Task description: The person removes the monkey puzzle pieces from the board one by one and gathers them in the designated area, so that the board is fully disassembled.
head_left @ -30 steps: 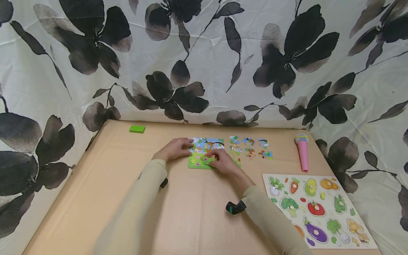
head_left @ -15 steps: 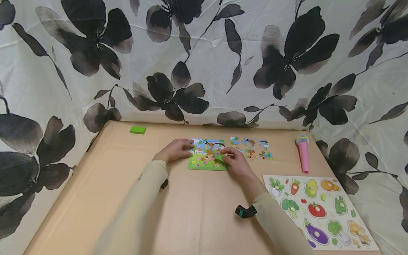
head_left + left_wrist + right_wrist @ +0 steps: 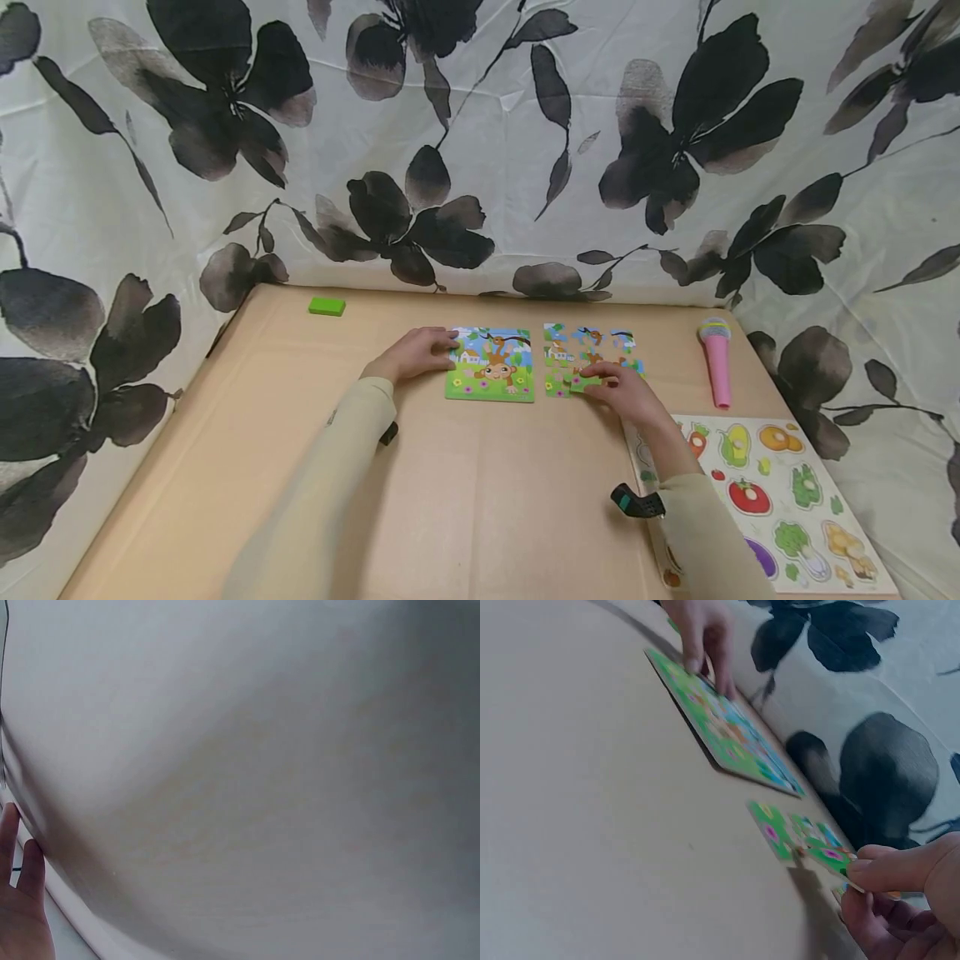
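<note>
In the head view a square picture board (image 3: pixel 491 365), showing a monkey on green grass, lies flat on the table. My left hand (image 3: pixel 411 354) rests its fingertips on the board's left edge; in the right wrist view its fingers (image 3: pixel 693 646) look fairly straight. Just right of the board, several jigsaw pieces (image 3: pixel 557 353) lie loosely spaced in rows. Above their near row my right hand (image 3: pixel 624 390) pinches a green jigsaw piece (image 3: pixel 831 856) with a pink flower between thumb and fingers. That hand covers some of the pieces.
A pink toy microphone (image 3: pixel 717 362) lies at the right rear. Nearer on the right is a white vegetable board (image 3: pixel 817 575), partly under my right forearm. A green block (image 3: pixel 327 307) sits at the back left. Floral cloth (image 3: pixel 510 150) hangs behind the table.
My right hand has moved right, from over the monkey board to the loose pieces, carrying the green jigsaw piece. The left hand has stayed at the board's left edge.
</note>
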Available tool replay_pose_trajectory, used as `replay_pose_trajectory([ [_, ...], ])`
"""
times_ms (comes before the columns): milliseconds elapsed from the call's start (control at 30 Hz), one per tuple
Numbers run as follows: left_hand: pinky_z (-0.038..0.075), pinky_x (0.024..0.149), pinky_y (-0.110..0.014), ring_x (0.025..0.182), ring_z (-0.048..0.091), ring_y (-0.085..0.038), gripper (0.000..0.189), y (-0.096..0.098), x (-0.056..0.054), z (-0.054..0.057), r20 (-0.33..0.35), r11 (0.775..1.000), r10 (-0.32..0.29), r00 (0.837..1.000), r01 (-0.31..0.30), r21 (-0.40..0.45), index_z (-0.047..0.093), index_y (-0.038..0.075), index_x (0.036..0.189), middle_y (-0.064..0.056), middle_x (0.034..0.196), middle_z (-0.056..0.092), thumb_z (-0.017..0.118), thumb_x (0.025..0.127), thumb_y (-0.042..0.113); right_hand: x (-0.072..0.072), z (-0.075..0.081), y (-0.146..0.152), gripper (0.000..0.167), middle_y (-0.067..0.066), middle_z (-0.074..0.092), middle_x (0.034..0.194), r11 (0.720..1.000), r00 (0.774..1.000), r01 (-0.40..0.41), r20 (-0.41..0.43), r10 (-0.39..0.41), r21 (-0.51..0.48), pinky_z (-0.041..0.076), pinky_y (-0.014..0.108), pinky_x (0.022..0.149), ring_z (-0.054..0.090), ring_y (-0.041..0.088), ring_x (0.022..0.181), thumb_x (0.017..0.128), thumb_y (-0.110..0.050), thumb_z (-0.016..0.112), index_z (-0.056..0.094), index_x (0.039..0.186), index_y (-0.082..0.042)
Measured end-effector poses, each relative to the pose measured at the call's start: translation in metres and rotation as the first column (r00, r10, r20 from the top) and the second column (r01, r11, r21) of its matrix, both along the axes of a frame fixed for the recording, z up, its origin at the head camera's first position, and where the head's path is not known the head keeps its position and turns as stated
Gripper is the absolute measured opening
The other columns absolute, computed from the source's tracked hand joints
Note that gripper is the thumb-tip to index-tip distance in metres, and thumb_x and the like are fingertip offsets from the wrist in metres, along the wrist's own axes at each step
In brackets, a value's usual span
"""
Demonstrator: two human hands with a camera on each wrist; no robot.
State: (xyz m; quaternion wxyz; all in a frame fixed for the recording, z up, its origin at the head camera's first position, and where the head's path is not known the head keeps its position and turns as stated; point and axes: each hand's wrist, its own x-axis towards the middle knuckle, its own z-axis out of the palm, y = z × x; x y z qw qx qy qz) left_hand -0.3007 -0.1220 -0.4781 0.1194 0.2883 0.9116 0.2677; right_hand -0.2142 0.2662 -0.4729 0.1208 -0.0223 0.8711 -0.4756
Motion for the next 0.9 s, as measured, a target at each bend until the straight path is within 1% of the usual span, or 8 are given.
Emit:
replay_pose_trajectory([
  [133,0.027,0.117,-0.044,0.140,0.036,-0.032,0.047,0.000,0.000,0.000,-0.006,1.000,-0.007,1.000,0.007,0.000,0.063,0.003,0.130,-0.010,0.147,0.048,0.072,0.090,0.025,0.003,0.003,0.018,0.033,0.022,0.044,0.145,1.000,1.000,-0.016,0.000,0.016,0.023,0.049,0.034,0.083,0.048,0.040,0.120,0.095,-0.013,0.065,0.061,0.125,-0.001],
  [233,0.027,0.117,-0.044,0.140,0.036,-0.032,0.047,0.000,0.000,-0.001,-0.004,1.000,-0.006,1.000,0.006,0.000,0.063,0.003,0.130,-0.009,0.147,0.047,0.072,0.090,0.025,0.004,0.003,0.023,0.034,0.023,0.043,0.144,0.999,1.000,-0.018,0.022,0.018,0.030,0.049,0.032,0.080,0.050,0.037,0.114,0.094,-0.013,0.065,0.061,0.125,0.000],
  [333,0.027,0.117,-0.044,0.140,0.036,-0.032,0.047,0.000,0.000,-0.001,-0.006,1.000,-0.005,1.000,0.005,-0.001,0.063,0.003,0.130,-0.009,0.147,0.048,0.072,0.090,0.025,0.006,0.000,0.024,0.033,0.023,0.048,0.132,0.999,0.999,-0.027,0.020,0.026,0.045,0.048,0.031,0.075,0.050,0.031,0.103,0.094,-0.012,0.066,0.062,0.123,0.001],
  [400,0.026,0.117,-0.044,0.141,0.035,-0.031,0.047,0.001,0.000,0.000,-0.002,1.000,-0.001,1.000,0.001,-0.001,0.063,0.003,0.130,-0.009,0.148,0.047,0.072,0.090,0.025,0.006,-0.002,0.024,0.030,0.022,0.054,0.124,0.997,0.999,-0.030,-0.010,0.031,0.073,0.047,0.031,0.074,0.050,0.028,0.097,0.093,-0.011,0.066,0.063,0.120,0.001],
  [567,0.026,0.118,-0.044,0.141,0.034,-0.030,0.047,0.001,0.000,0.001,0.014,1.000,0.006,1.000,-0.006,0.001,0.062,0.004,0.131,-0.008,0.148,0.047,0.073,0.090,0.024,0.005,-0.007,0.021,0.025,0.019,0.061,0.118,0.990,0.995,-0.020,-0.095,0.033,0.137,0.047,0.032,0.075,0.054,0.025,0.093,0.092,-0.008,0.067,0.067,0.115,0.000],
  [700,0.025,0.118,-0.044,0.141,0.034,-0.030,0.047,0.002,0.001,0.000,0.016,1.000,0.006,1.000,-0.006,-0.002,0.062,0.004,0.131,-0.007,0.148,0.047,0.072,0.090,0.025,0.003,-0.009,0.019,0.025,0.014,0.062,0.106,0.985,0.995,-0.003,-0.099,0.020,0.171,0.046,0.033,0.074,0.052,0.023,0.088,0.092,-0.009,0.067,0.067,0.115,-0.002],
  [767,0.025,0.118,-0.044,0.141,0.035,-0.030,0.047,0.002,0.000,0.000,0.014,1.000,0.007,1.000,-0.007,-0.003,0.062,0.004,0.131,-0.007,0.148,0.047,0.072,0.090,0.025,0.003,-0.011,0.019,0.025,0.013,0.062,0.106,0.983,0.995,0.006,-0.095,0.012,0.184,0.045,0.033,0.074,0.051,0.023,0.088,0.092,-0.010,0.067,0.067,0.116,-0.003],
  [900,0.026,0.118,-0.044,0.141,0.035,-0.030,0.047,0.002,0.000,0.001,0.010,1.000,0.007,1.000,-0.007,-0.007,0.062,0.004,0.131,-0.008,0.148,0.047,0.072,0.090,0.025,0.002,-0.013,0.018,0.025,0.015,0.063,0.114,0.981,0.995,0.020,-0.098,-0.001,0.193,0.045,0.036,0.078,0.052,0.024,0.094,0.092,-0.011,0.067,0.067,0.116,-0.004],
])
